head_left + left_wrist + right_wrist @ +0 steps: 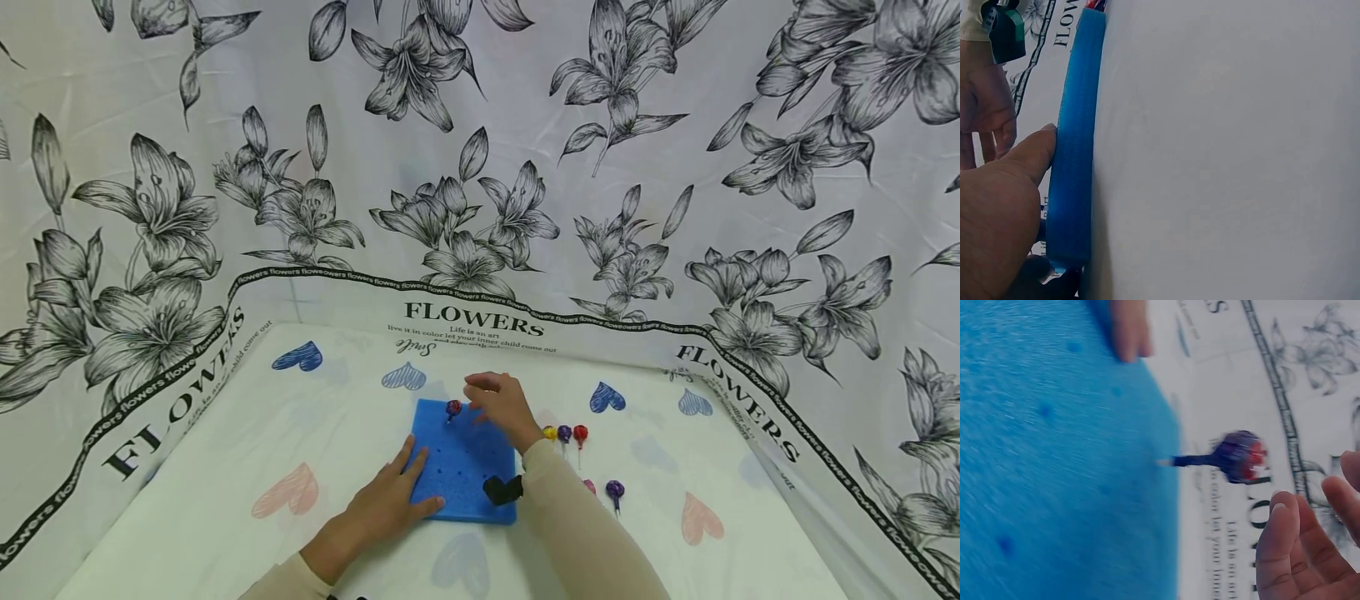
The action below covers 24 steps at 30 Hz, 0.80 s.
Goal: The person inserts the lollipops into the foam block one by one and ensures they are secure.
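Note:
A flat blue foam block [465,475] with rows of small holes lies on the white cloth. One lollipop in a purple and red wrapper [1240,457] stands upright by its stick near the block's far left corner. My left hand [386,500] rests along the block's left side, fingers spread, thumb at the near edge. In the left wrist view, a fingertip touches the foam's side. My right hand [504,406] hovers over the far part of the block, beside the lollipop but apart from it. Its fingers are loosely bent, with nothing between them.
To the right of the block lie several loose lollipops: a yellow one [550,432], a red one [581,433] and purple ones, one of them nearer me [615,490]. The right forearm partly covers a pink one [589,485]. A flower-printed curtain [465,167] hangs behind.

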{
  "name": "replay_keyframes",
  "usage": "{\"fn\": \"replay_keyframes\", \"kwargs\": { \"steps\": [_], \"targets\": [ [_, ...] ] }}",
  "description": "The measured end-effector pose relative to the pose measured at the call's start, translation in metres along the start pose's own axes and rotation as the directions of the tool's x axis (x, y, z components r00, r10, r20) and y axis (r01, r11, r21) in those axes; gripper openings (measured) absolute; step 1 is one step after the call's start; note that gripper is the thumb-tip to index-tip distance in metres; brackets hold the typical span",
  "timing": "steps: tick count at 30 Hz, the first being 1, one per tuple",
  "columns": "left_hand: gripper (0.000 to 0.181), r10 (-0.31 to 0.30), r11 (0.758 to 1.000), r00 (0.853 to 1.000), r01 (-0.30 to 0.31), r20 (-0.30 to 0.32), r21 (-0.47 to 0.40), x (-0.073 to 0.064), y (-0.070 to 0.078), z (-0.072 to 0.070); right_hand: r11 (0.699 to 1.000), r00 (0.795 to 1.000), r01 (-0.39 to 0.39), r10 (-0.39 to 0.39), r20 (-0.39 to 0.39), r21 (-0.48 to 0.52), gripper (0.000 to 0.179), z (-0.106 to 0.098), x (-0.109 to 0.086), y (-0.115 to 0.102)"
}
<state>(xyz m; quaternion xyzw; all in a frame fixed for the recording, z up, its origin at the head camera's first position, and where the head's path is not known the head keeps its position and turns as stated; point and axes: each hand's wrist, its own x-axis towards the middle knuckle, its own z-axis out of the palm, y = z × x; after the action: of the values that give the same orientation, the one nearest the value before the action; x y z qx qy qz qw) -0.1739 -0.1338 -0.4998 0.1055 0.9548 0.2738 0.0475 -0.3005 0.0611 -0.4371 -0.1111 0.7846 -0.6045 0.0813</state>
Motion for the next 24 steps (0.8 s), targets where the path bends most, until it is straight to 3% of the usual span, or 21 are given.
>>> {"fn": "replay_keyframes", "kwargs": {
  "steps": [8,15,24],
  "targets": [
    [0.09,-0.003,1.0,1.0,0.003,-0.009,0.012,0.002,0.0,0.001,0.995,0.995,0.091,-0.09,-0.03,0.03,0.029,-0.028,-0.008,-0.029],
    [0.09,-0.002,1.0,1.0,0.002,-0.012,0.009,0.001,0.0,0.002,0.991,0.988,0.137,-0.137,-0.071,-0.009,0.029,-0.053,-0.014,-0.045],
    [0.09,-0.005,1.0,1.0,0.005,-0.008,-0.003,0.002,-0.001,0.003,0.976,0.974,0.214,-0.211,-0.081,0.029,0.033,-0.081,-0.025,-0.057]
  ]
}}
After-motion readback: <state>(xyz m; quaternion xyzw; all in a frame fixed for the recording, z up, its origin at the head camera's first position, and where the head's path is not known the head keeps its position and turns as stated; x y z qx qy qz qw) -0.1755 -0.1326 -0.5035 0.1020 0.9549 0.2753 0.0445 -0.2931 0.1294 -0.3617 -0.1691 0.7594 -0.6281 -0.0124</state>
